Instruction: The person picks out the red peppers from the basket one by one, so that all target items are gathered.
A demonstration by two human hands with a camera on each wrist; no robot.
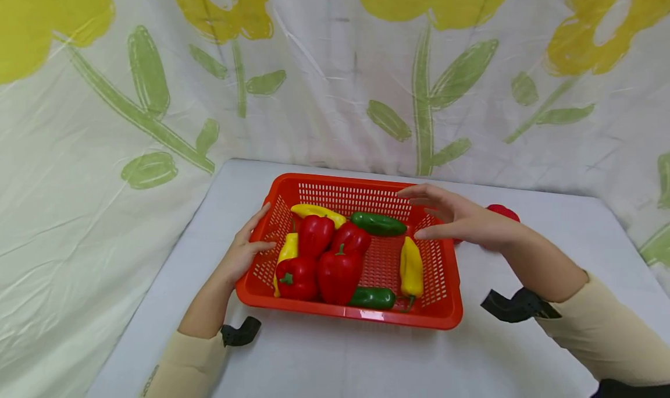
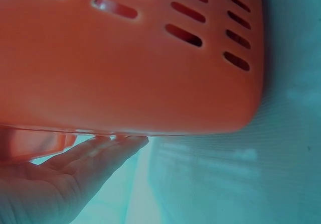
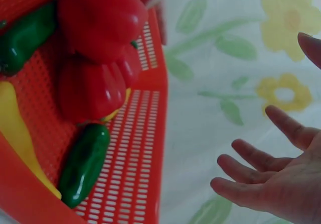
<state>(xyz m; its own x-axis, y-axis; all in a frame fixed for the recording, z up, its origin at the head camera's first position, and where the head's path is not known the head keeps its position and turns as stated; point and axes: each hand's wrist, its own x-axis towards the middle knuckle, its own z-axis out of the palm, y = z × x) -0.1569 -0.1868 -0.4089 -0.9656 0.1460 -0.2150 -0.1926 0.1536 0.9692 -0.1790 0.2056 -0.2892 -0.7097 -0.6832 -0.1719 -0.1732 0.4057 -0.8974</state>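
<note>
A red plastic basket (image 1: 361,312) with slotted sides holds several red bell peppers (image 1: 340,273), three long yellow peppers (image 1: 412,267) and two long green peppers (image 1: 378,224). My left hand (image 1: 242,255) holds the basket's left rim, thumb over the edge and fingers along the outside. In the left wrist view, that hand's fingers (image 2: 118,151) lie against the basket's outer wall (image 2: 125,73). Above the right rim is my right hand (image 1: 460,219), fingers spread and nothing in its grasp. The right wrist view shows the same hand (image 3: 286,169) apart from the peppers.
A red rounded object (image 1: 503,213) lies on the table behind my right wrist, partly hidden. The white-covered table (image 1: 335,363) runs under the basket. Beyond it hangs a white cloth (image 1: 324,113) printed with yellow flowers.
</note>
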